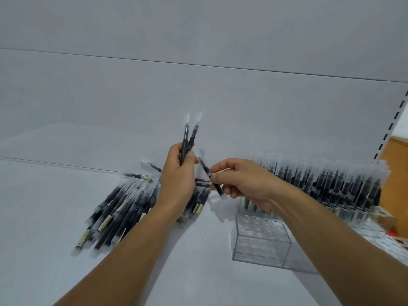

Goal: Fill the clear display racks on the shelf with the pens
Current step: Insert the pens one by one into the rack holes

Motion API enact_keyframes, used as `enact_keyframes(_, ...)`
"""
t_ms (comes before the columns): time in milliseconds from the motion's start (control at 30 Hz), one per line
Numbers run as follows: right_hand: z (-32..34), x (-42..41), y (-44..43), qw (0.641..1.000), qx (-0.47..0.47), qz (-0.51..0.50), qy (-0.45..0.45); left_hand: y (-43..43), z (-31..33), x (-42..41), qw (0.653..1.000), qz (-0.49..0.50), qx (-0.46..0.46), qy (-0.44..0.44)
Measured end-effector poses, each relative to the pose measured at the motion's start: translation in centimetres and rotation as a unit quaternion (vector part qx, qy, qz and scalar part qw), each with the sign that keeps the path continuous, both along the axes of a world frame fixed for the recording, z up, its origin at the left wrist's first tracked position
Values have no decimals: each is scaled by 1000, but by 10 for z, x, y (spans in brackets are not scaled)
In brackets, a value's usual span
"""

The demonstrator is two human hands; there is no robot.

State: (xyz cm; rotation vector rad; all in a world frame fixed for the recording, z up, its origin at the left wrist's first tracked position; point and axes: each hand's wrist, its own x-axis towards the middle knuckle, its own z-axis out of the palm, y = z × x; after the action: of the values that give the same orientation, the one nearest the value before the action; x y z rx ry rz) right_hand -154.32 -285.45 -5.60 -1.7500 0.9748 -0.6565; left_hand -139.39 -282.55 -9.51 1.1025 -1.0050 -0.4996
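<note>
Nearest, toward the front right edge of the white shelf (55,228), stands a clear acrylic rack with round holes (258,239), its front holes unfilled. Left of it, mid-shelf, lies a loose heap of dark-barrelled pens with clear caps (123,208), fanned out toward the front left corner. Above the heap, the left hand (178,171) is curled round two dark pens (187,138), held near upright. Just beside it, the right hand (240,182) pinches a single dark pen (206,171) between thumb and fingertips, its long axis tilted up to the left. The empty holes lie below and right of that pen, nearer the right hand, so it probably needs turning upright. Beyond, along the right edge, a row of filled clear racks (331,184) stands packed with pens.
</note>
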Motion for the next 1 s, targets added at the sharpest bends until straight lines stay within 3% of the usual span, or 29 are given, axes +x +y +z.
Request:
enact_keyframes(300, 7, -54, 17, 969, -235, -69, 6, 11, 1, -21, 985, -152, -71, -28)
enact_keyframes(667, 0, -160, 9, 935, -247, -236, -94, 8, 19, -62, 962, -248, -81, -78)
enact_keyframes(1000, -10, -168, -7, 912, -310, -267, -5, 3, 29, -134, 939, -324, -43, -105)
